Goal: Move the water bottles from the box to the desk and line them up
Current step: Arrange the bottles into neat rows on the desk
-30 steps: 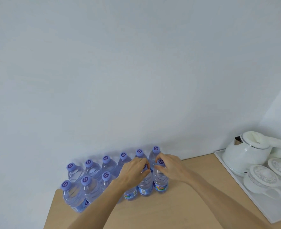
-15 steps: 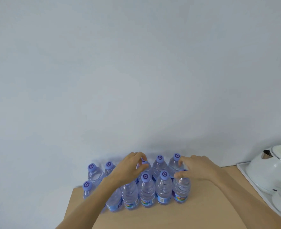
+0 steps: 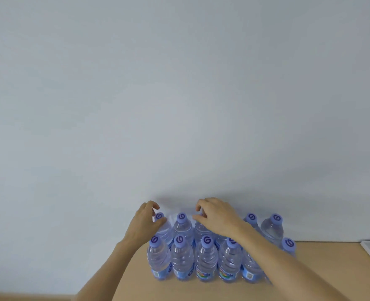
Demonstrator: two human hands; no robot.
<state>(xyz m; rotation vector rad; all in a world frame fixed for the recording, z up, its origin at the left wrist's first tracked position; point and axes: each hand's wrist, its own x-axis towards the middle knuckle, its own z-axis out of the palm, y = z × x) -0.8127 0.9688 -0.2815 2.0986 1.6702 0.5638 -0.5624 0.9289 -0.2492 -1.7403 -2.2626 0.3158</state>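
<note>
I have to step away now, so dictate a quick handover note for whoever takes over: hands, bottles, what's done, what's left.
Left hand: fingers curled around the cap of the leftmost back-row bottle.
Right hand: fingers curled at the top of the third back-row bottle; its cap is hidden, so the grip is uncertain.
Water bottles: upright on the desk in two rows against the wall.
Done: two rows are formed. The box is out of view.
Left: straighten the back row, and check the box for any remaining bottles.
</note>
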